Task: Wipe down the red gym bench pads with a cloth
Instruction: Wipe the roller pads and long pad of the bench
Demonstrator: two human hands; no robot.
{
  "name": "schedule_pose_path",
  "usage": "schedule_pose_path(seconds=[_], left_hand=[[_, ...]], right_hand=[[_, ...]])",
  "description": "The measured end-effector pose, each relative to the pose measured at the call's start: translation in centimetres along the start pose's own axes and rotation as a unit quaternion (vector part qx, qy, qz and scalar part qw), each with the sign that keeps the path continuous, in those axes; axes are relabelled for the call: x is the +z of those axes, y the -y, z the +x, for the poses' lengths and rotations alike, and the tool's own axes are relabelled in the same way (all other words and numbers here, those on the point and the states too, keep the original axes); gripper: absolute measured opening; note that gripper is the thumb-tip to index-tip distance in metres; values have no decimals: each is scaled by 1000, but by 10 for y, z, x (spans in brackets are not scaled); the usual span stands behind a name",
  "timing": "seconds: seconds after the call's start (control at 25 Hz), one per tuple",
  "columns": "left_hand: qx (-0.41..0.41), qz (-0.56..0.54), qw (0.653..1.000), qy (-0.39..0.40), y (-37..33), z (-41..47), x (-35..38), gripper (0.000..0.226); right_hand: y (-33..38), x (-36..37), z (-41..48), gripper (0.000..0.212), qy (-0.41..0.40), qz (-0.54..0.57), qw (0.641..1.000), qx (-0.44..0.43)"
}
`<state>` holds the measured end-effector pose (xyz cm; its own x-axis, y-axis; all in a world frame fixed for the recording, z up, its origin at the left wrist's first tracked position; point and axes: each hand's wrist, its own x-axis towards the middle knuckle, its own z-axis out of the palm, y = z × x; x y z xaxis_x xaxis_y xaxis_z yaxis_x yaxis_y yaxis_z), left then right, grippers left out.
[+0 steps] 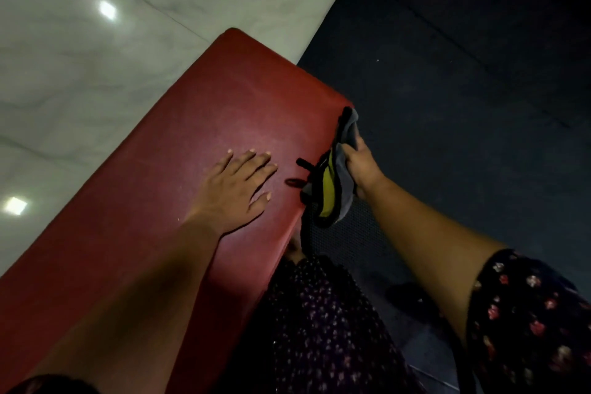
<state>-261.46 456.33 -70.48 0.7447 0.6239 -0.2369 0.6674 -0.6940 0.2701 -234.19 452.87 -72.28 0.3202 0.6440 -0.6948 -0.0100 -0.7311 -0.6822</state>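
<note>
The red pad [179, 144] runs on a long diagonal, its rounded far end pointing up-right and its near end cut off at the lower left. The frame beneath it is hidden. At the pad's right edge hangs the cloth [332, 189], grey and yellow with black trim, bunched in the right hand [363, 166], whose fingers curl round it and are mostly hidden. The left hand [233, 189] lies flat on the pad, fingers spread. Left of the pad are glossy pale tiles [80, 73], and right of it a dim dark mat [463, 73].
</note>
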Motion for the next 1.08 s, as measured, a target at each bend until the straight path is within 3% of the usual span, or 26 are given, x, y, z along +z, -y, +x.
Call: schedule_pose_path(seconds=[0.16,0.44,0.72,0.96,1.08], left_hand=[[-1,3,1000,-1,-3,-32,2,63],[-35,24,999,-28,-20,-53,5,61],[-65,37,997,10,-30,-81,8,63],[-141,14,990,-1,-60,-103,15,57],[-159,22,986,-43,-66,-111,17,53]], right_hand=[[-18,28,-36,73,-2,-32,999,-26],[-17,52,-82,70,-31,-205,978,-25],[-30,66,-124,70,17,-216,975,-39],[-58,87,-173,72,90,-233,967,-41],[-71,93,-188,74,115,-256,959,-50]])
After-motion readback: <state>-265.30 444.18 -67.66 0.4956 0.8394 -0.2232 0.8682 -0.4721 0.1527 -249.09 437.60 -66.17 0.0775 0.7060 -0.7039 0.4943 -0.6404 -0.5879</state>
